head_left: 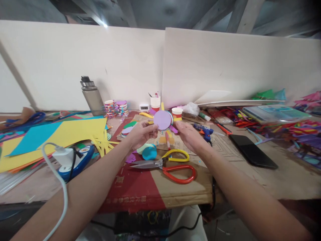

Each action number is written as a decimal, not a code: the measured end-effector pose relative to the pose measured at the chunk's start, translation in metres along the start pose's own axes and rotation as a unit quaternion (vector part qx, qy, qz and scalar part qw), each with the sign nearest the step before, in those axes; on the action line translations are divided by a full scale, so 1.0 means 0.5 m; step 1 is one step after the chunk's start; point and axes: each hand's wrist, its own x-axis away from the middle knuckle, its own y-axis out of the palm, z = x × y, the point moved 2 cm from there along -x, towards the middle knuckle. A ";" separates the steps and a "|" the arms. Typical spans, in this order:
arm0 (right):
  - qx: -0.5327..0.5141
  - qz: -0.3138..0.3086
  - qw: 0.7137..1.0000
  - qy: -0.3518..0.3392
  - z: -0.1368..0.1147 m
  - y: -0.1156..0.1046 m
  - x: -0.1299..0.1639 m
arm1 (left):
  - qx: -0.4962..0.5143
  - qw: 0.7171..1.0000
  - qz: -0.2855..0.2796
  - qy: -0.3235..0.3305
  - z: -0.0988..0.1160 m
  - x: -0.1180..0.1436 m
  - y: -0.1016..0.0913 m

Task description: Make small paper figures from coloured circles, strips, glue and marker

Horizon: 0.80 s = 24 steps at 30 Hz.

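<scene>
Raised above the table is a paper craft (162, 120) with a round purple face and yellow and purple strips sticking out around its edge. My left hand (143, 134) pinches its left side, fingers closed. On the right, my right hand (187, 134) has its fingers closed at the craft's edge, near a yellow strip and a purple strip; its fingertips are partly hidden. Below both hands lie large scissors (160, 164) with one yellow and one red handle, blades pointing left. Blue paper circles (149, 152) rest just behind the blades.
Yellow and blue paper sheets (75, 132) and a power strip (85, 155) lie left. A grey bottle (92, 97) stands behind, beside strip-wrapped paper cups (122, 108). A blue glue gun (206, 132), black phone (252, 150) and clear plastic box (276, 113) are right.
</scene>
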 end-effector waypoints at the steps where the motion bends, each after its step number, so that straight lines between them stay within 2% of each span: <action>1: -0.023 0.015 0.999 0.024 0.002 0.001 -0.003 | 0.001 1.000 0.016 -0.013 -0.003 -0.001 0.002; 6: -0.094 0.030 0.991 0.094 -0.006 0.008 -0.005 | -0.029 0.997 0.057 -0.041 -0.012 -0.002 0.009; 10: -0.087 0.013 0.990 0.109 -0.002 0.011 -0.006 | -0.052 0.996 0.049 -0.046 -0.018 -0.002 0.016; 15: -0.117 0.049 0.984 0.127 0.009 0.007 -0.011 | -0.044 0.996 0.056 -0.050 -0.029 0.000 0.025; 18: -0.144 0.071 0.978 0.134 0.009 0.005 -0.011 | -0.047 0.995 0.041 -0.080 -0.042 0.001 0.030; 21: -0.156 0.081 0.974 0.145 0.008 0.006 -0.009 | -0.058 0.993 0.021 -0.099 -0.053 0.002 0.033; 24: -0.154 0.079 0.974 0.150 0.006 0.009 -0.008 | -0.059 0.993 0.028 -0.094 -0.057 0.001 0.032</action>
